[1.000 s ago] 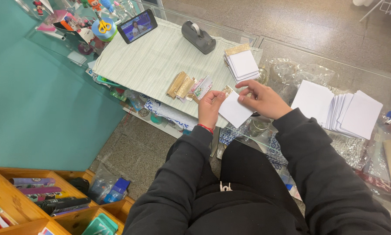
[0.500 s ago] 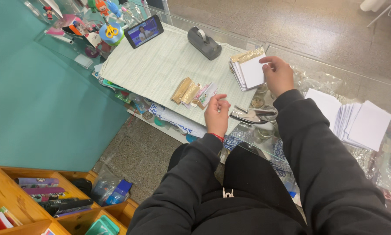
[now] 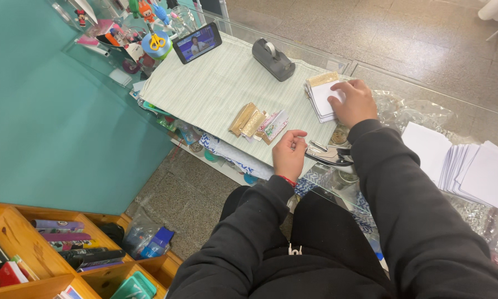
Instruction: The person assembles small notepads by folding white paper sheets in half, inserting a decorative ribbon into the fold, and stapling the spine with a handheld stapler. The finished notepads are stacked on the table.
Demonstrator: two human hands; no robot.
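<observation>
My right hand (image 3: pixel 353 102) lies flat on top of a small stack of white cards (image 3: pixel 323 98) on the pale green striped mat (image 3: pixel 221 88). Loosely curled, my left hand (image 3: pixel 289 154) rests at the mat's near edge and holds nothing. A metal hole punch (image 3: pixel 329 155) lies just right of it, by my right forearm. Left of this hand sit a few small gold and patterned packets (image 3: pixel 258 120).
A grey tape dispenser (image 3: pixel 272 58) and a phone (image 3: pixel 199 42) showing video stand at the mat's far side. Fanned white cards (image 3: pixel 470 169) lie on the glass counter at right. Toys and scissors (image 3: pixel 156 41) crowd the far left. Wooden shelves (image 3: pixel 22 249) are below left.
My right hand carried a white card from in front of me to the small stack and pressed down on it. My left hand let go and dropped to the mat's edge.
</observation>
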